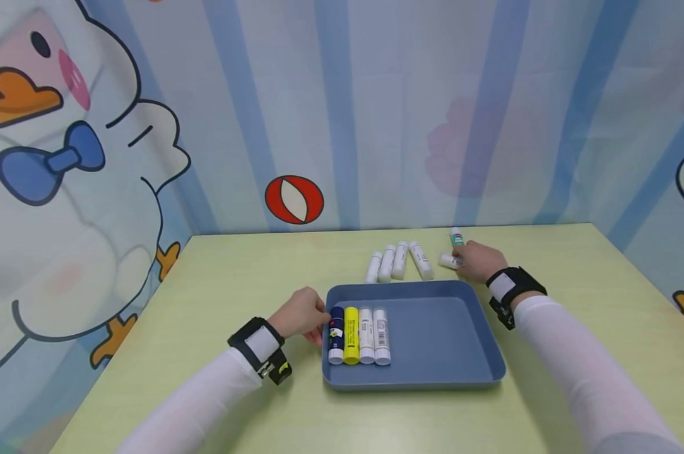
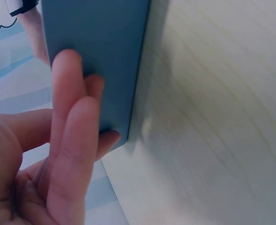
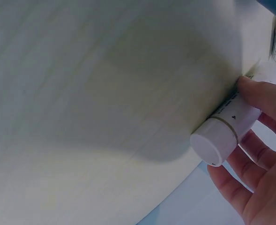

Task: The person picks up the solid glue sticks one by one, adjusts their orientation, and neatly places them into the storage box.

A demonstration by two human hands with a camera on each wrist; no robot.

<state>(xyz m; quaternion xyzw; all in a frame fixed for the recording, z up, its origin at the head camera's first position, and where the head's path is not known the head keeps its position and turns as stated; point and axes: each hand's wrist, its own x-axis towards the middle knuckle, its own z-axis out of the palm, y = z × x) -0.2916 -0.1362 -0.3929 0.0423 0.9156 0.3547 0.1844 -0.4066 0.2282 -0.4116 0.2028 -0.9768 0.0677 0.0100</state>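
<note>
My right hand [image 1: 481,261] grips a white glue stick [image 3: 220,136] lying at the back right of the table, thumb on one side and fingers along the other. Just beyond it is a glue stick with a green label [image 1: 457,238]. My left hand [image 1: 300,313] holds the left rim of the blue-grey tray [image 1: 444,340], its fingers [image 2: 74,154] along the outer wall. Inside the tray, at its left, a dark blue glue stick [image 1: 336,334], a yellow glue stick [image 1: 351,334] and two white glue sticks [image 1: 374,334] lie side by side.
Several white glue sticks [image 1: 400,260] lie in a slanted row behind the tray. The pale yellow table [image 1: 251,271] ends at a printed cloth backdrop [image 1: 376,126]. Both wrists wear black straps with small cameras.
</note>
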